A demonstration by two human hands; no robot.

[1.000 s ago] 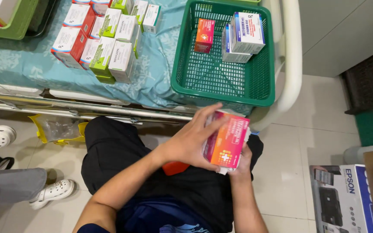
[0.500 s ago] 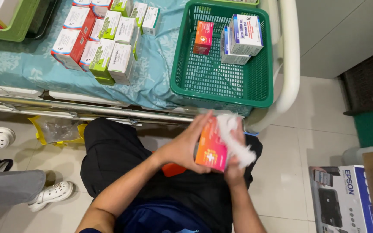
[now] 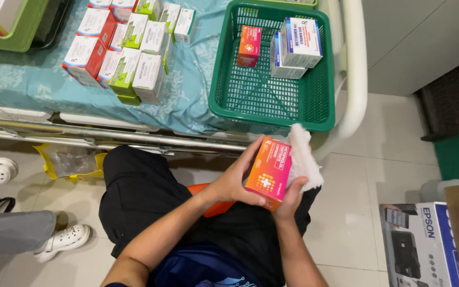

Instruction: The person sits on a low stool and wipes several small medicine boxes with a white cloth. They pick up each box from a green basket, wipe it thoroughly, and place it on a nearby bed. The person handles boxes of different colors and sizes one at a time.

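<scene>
Over my lap I hold an orange-and-pink medicine box (image 3: 269, 171) with a white cross pattern. My left hand (image 3: 235, 180) grips its left side with the fingers wrapped over the top edge. My right hand (image 3: 293, 194) supports it from below and holds a white cloth (image 3: 304, 157) against the box's right side. Just beyond my hands stands a green plastic basket (image 3: 272, 103) holding a small orange box (image 3: 249, 46) and white-and-blue boxes (image 3: 296, 47).
Rows of red-white and green-white medicine boxes (image 3: 126, 50) lie on a teal sheet (image 3: 38, 79) over a metal-framed bed with a white rail (image 3: 354, 74). A green tray (image 3: 19, 32) sits far left. Another person's legs and white shoes (image 3: 62, 242) are left. A printer carton (image 3: 423, 244) stands right.
The box turned in my hands from its wide face to a more upright pose. The white cloth came up along its right side and now rests there.
</scene>
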